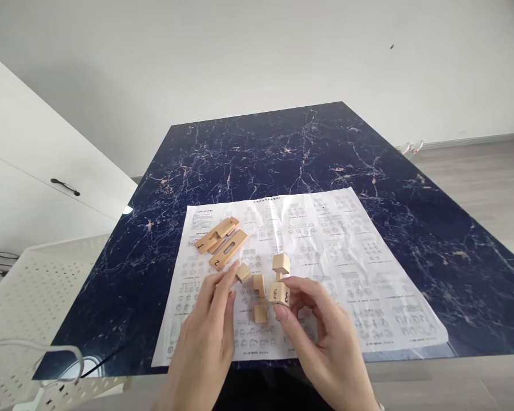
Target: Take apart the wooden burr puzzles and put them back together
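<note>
My right hand [319, 319] pinches a pale wooden puzzle piece [278, 293] between thumb and fingers. The end facing me bears the mark "3" on two faces; a narrow neck joins it to a second cube-like end. Fingers stretched out, my left hand [212, 311] rests on the left with its index fingertip at a small wooden block [243, 273]; whether it presses on it I cannot tell. Between the hands lies a notched wooden piece [260, 313]. Beyond my left hand, several flat wooden pieces [228, 250] lie close together, some numbered, one with a slot.
Under the pieces is a creased printed sheet [325, 251] with rows of small diagrams. It lies on a dark blue marble-patterned table [257, 154]. A white cabinet [47, 154] and a perforated white surface [34, 302] with a cable [21, 342] are at left.
</note>
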The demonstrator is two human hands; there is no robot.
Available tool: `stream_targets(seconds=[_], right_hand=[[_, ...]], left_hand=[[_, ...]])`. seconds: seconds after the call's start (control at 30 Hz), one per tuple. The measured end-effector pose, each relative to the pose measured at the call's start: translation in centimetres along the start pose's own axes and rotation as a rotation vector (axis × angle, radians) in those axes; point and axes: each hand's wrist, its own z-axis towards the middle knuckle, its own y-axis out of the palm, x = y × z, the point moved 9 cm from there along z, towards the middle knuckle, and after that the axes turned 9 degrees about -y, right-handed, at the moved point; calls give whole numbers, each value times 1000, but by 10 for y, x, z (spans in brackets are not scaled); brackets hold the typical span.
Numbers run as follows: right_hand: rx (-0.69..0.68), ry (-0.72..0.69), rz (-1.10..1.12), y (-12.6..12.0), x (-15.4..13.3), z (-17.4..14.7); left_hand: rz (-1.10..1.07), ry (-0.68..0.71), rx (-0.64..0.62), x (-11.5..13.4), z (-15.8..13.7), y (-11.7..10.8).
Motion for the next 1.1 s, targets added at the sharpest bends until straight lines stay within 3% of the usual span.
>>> stream_targets(seconds=[0.13, 0.23, 0.3, 0.53, 0.87, 1.0, 1.1], right_hand=[[-4, 3, 18, -1, 1, 1], [5, 7, 33, -3, 1, 1], [9, 5, 49, -3, 1, 2], [23, 32, 106, -2, 4, 0], [107, 64, 136, -10, 11, -7], [161, 104, 158, -11, 15, -13], [184, 137, 173, -11, 18, -16]], left_hand=[[177, 59, 86, 10, -6, -5], [207, 80, 248, 20, -11, -22], [176, 88, 287, 25, -14, -28], [-22, 15, 69, 25, -7, -5], [-63, -41, -62, 21, 13, 3], [-193, -137, -101, 17, 15, 5], [-423, -275, -153, 15, 11, 10]])
